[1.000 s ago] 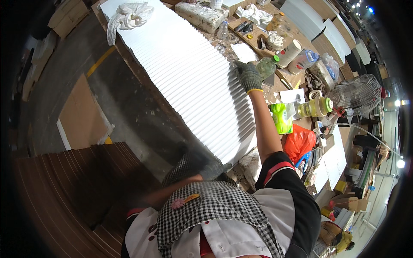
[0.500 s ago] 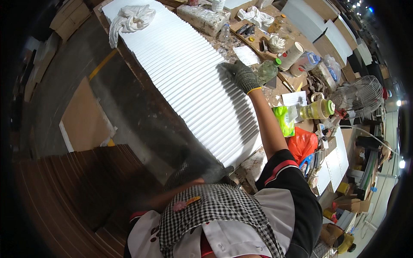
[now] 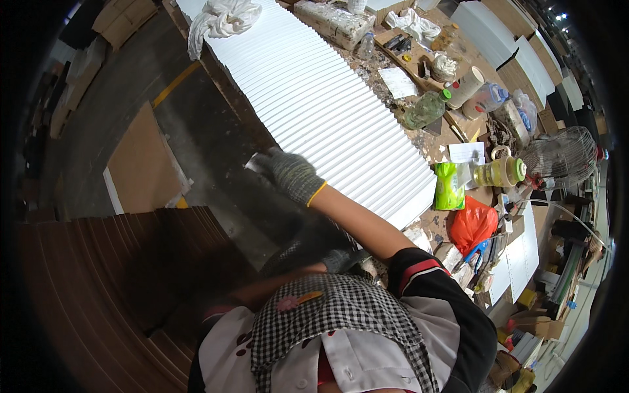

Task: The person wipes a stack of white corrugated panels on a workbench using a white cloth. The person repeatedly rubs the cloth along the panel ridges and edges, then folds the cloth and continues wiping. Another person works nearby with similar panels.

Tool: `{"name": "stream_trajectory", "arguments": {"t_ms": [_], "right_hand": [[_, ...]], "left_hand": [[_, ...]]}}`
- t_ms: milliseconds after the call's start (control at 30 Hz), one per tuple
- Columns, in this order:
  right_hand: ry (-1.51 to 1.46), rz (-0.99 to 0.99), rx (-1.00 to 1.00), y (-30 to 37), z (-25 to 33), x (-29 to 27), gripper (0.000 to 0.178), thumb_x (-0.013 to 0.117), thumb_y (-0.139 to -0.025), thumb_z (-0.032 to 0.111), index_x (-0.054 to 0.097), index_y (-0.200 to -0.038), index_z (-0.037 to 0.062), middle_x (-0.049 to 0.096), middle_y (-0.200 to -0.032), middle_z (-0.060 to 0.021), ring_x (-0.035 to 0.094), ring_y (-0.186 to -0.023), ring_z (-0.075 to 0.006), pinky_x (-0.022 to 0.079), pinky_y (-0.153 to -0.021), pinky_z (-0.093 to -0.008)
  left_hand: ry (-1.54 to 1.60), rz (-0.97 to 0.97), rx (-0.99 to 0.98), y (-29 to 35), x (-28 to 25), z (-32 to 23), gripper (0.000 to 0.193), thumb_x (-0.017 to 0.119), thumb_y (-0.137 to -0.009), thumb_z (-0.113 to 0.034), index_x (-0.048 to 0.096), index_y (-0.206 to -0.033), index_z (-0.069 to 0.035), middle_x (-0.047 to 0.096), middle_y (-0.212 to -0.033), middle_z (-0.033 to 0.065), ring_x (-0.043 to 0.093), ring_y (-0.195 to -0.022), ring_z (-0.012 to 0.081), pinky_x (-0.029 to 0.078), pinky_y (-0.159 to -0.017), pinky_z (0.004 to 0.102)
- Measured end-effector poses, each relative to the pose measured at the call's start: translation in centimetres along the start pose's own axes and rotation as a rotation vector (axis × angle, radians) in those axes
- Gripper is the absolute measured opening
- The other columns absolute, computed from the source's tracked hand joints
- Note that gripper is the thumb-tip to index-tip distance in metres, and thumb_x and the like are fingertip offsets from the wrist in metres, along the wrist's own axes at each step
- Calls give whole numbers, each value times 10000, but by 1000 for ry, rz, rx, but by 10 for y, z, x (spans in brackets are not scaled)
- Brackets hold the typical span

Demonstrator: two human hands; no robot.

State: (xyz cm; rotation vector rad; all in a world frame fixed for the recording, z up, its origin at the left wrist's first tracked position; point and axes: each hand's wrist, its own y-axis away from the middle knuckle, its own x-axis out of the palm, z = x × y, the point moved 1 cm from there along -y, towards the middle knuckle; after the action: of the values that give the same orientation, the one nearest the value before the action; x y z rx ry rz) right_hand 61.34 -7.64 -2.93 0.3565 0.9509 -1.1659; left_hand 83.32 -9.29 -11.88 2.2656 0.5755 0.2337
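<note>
A long row of white strips or sheet edges (image 3: 327, 111), packed side by side, covers the left part of the workbench. My right hand (image 3: 293, 175), in a grey knit glove with a yellow cuff edge, reaches across to the row's left edge. Its fingers look closed, and a small white piece (image 3: 252, 162) shows at the blurred fingertips; what it is I cannot make out. My left hand (image 3: 335, 260), gloved in dark grey, is low in front of the checked apron by the near end of the row. Motion and shadow hide its fingers.
A crumpled white cloth (image 3: 226, 23) lies on the row's far end. To the right stand a green-capped bottle (image 3: 426, 110), a yellowish jar (image 3: 501, 171), a green packet (image 3: 449, 187), a red bag (image 3: 473, 224) and a wire-cage fan (image 3: 560, 157). Brown boards (image 3: 98, 262) are stacked at lower left.
My right hand has swung from the right side of the white row to its left edge, where a white piece shows at the fingers. The left hand stays low near the apron.
</note>
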Motion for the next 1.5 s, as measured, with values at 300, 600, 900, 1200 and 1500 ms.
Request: {"name": "stream_trajectory", "arguments": {"t_ms": [300,600,900,1200,1500], "right_hand": [[337,145,406,-20,-146,-113,239,697,-993,292,809,-1175,185,791,-1058,-206,780,-796,-356,648,-826,-475],[283,177,121,-2,-110,-83,263,695,-1010,227,794,-1250,274,775,-1075,-198,782,-991,-280,660,-820,-445],[351,-196,526,-10,-217,-155,378,652,-1026,73,764,-1360,211,718,-1016,-207,735,-822,-342,621,-785,-465],[-489,-119,721,-16,-236,-120,277,721,-1018,292,784,-1283,240,783,-862,-183,771,-746,-306,643,-793,-440],[347,-51,49,-63,-180,-93,314,649,-1078,211,747,-1374,168,749,-980,-168,733,-836,-303,636,-806,-445]], "left_hand": [[-6,-1,61,-1,-3,3,650,553,-1118,-537,779,-1082,71,766,-983,219,717,-937,305,553,-911,457],[-40,-20,175,-9,3,2,651,528,-1135,-535,783,-1050,58,768,-912,190,714,-868,281,559,-866,457],[-351,-213,535,-29,16,19,665,554,-1122,-554,733,-1053,83,752,-939,199,684,-882,312,527,-904,496],[-206,-143,132,-13,5,7,631,587,-1100,-566,798,-1015,24,773,-902,184,718,-843,300,542,-857,487],[-325,-40,161,-21,-3,-2,687,606,-1067,-612,809,-993,40,792,-942,207,739,-870,315,550,-894,470]]}}
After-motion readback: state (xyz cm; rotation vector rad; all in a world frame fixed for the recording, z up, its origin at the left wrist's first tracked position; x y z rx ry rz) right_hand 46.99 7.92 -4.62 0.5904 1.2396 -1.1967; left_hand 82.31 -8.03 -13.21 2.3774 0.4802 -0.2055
